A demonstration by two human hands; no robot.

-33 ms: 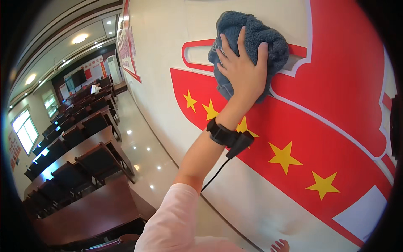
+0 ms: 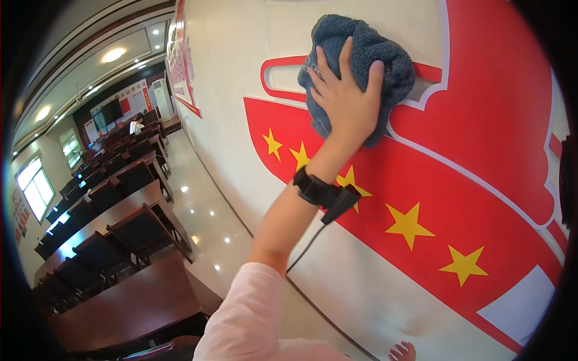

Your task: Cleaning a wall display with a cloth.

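My left hand (image 2: 349, 105) presses a thick dark grey towel (image 2: 394, 72) flat against the wall, its fingers spread over the bunched cloth. Beneath and around the towel are raised red wall panels (image 2: 421, 174) with pale edging, and part of a red-outlined strip (image 2: 280, 63) shows to its left. Yellow stars (image 2: 409, 225) run along the lower red panel, one partly behind my wrist. A black band with a cable (image 2: 316, 189) circles that wrist. At the bottom edge, only the fingers of my right hand (image 2: 402, 351) show, slightly apart, low beside the wall and holding nothing visible.
Rows of dark chairs (image 2: 141, 231) and brown tables (image 2: 129, 301) fill the left side. A shiny tiled floor (image 2: 208, 222) runs between them and the wall. Far back, a person in white (image 2: 136, 126) sits near a dark screen (image 2: 108, 116). A window (image 2: 36, 185) is at left.
My left wrist and forearm have shifted very slightly left. The towel stays at nearly the same spot on the wall.
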